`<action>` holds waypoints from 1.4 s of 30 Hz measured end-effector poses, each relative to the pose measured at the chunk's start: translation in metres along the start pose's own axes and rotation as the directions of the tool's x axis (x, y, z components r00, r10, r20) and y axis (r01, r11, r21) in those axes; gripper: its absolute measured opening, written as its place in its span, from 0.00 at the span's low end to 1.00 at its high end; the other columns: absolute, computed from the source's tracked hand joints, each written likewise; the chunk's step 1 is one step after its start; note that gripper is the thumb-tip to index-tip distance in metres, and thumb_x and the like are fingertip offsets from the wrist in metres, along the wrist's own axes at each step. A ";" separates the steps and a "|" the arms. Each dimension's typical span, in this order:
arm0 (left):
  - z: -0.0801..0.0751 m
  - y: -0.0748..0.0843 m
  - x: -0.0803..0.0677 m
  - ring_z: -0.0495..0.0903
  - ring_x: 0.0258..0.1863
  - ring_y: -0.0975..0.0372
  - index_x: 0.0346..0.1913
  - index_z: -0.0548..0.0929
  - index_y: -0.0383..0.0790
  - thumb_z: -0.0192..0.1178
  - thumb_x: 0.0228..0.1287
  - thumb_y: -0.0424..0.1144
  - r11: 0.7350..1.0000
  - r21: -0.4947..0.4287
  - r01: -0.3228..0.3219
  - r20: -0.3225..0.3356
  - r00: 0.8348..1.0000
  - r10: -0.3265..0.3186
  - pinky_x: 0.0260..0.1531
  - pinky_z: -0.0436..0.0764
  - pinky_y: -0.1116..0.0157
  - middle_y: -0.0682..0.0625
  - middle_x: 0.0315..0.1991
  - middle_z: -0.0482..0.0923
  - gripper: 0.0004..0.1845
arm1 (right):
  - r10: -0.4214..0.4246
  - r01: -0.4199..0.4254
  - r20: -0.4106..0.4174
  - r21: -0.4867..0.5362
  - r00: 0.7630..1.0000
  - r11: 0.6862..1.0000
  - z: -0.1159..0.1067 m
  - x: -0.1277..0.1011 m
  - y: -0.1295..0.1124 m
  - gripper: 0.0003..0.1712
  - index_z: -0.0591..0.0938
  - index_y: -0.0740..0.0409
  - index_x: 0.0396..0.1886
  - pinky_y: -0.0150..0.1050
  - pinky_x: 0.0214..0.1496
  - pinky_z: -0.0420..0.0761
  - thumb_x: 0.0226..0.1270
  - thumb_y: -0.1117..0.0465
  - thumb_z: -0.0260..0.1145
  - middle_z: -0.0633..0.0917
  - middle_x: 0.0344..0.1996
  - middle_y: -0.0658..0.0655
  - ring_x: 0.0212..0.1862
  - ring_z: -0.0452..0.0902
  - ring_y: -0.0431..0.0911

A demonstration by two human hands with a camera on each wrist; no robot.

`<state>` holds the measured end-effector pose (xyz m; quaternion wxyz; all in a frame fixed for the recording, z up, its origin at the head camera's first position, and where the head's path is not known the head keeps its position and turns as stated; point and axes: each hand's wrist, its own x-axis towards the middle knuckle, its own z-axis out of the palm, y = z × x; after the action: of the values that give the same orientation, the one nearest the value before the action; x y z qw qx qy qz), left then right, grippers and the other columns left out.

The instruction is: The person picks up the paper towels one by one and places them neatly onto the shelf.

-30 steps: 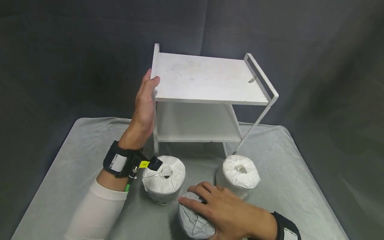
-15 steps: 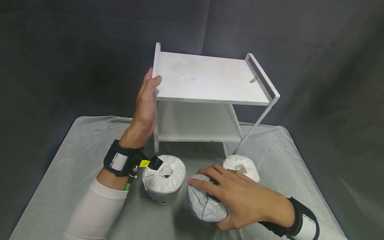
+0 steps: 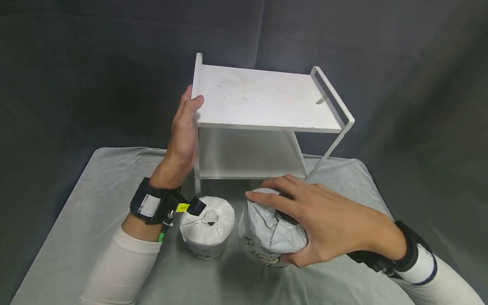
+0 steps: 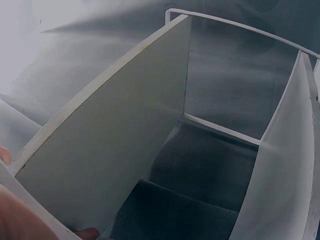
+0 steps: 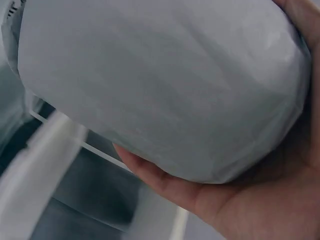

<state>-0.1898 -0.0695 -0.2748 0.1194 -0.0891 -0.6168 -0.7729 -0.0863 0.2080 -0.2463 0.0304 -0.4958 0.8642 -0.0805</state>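
My left hand (image 3: 184,133) grips the left side frame of a white two-tier shelf (image 3: 259,99), thumb over the upper edge. In the left wrist view the shelf's board (image 4: 115,120) and side frame fill much of the picture. My right hand (image 3: 320,220) holds a paper-wrapped toilet roll (image 3: 272,231) from above, fingers and thumb spread round its top; printing shows low on its wrapper. The right wrist view shows the roll's smooth wrapper (image 5: 155,80) against the palm. A second wrapped toilet roll (image 3: 209,224) stands upright in front of the shelf's left leg.
A grey cloth (image 3: 76,228) covers the table, and a dark curtain (image 3: 114,76) hangs behind. The shelf's lower board (image 3: 251,154) lies beyond the held roll. Another wrapped roll, at the right, is hidden behind my right hand.
My right hand has carried its toilet roll forward and up, toward the shelf, now covering the right-hand roll seen earlier. My left hand keeps its grip and the shelf has barely shifted.
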 end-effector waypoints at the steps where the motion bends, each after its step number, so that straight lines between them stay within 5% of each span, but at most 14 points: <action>1: 0.000 0.000 0.000 0.40 0.85 0.57 0.86 0.45 0.40 0.42 0.75 0.48 1.000 -0.003 0.001 0.000 1.000 -0.001 0.81 0.35 0.51 0.47 0.87 0.41 0.41 | -0.007 0.007 -0.002 -0.001 1.000 1.000 -0.005 0.001 0.000 0.67 0.59 0.33 0.85 0.44 0.47 0.83 0.46 0.39 0.84 0.68 0.74 0.47 0.63 0.72 0.40; 19: -0.007 -0.001 -0.001 0.42 0.84 0.57 0.87 0.45 0.41 0.41 0.75 0.48 1.000 0.010 -0.016 0.004 1.000 0.016 0.80 0.33 0.49 0.48 0.87 0.42 0.41 | -0.121 0.111 -0.105 -0.103 0.987 0.989 -0.089 0.022 -0.001 0.67 0.64 0.44 0.83 0.40 0.48 0.83 0.42 0.42 0.87 0.73 0.70 0.51 0.53 0.76 0.39; 42: -0.010 -0.001 -0.003 0.39 0.85 0.58 0.87 0.44 0.39 0.41 0.75 0.49 0.999 0.002 -0.043 0.019 0.999 0.043 0.80 0.31 0.53 0.46 0.87 0.41 0.42 | -0.060 0.049 -0.116 -0.096 0.991 0.994 -0.148 0.057 0.025 0.65 0.65 0.45 0.84 0.34 0.49 0.73 0.45 0.49 0.88 0.77 0.62 0.46 0.52 0.75 0.39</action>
<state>-0.1875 -0.0792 -0.2784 0.1302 -0.1098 -0.6166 -0.7686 -0.1562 0.1876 -0.1036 -0.0461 -0.5143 0.8535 -0.0704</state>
